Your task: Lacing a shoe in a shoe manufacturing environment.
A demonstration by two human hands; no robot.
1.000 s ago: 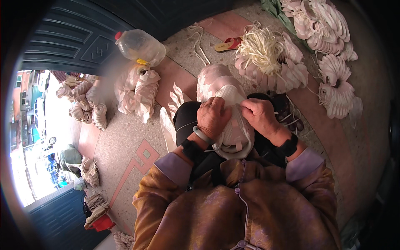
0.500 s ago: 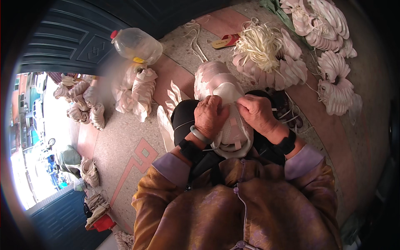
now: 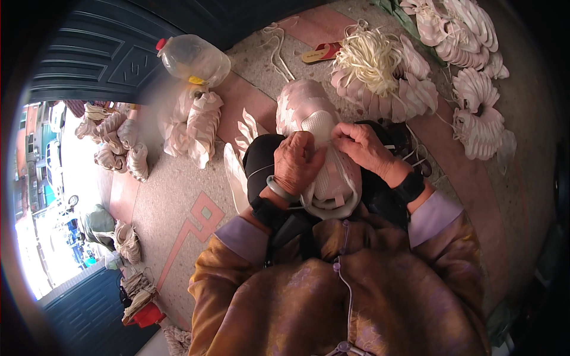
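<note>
One shoe upper (image 3: 335, 172) lies between the curled left hand (image 3: 298, 159) and bunched right hand (image 3: 363, 149). Whether either grips it cannot be told.

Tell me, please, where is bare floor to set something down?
Widest is the speckled floor at left, between the rolled shoe uppers and left sleeve. Another patch lies right, between the fanned uppers and right sleeve. Crowded: ahead right, with lace bundle and slipper; also the lap, where left hand and right hand are over a shoe upper.
</note>
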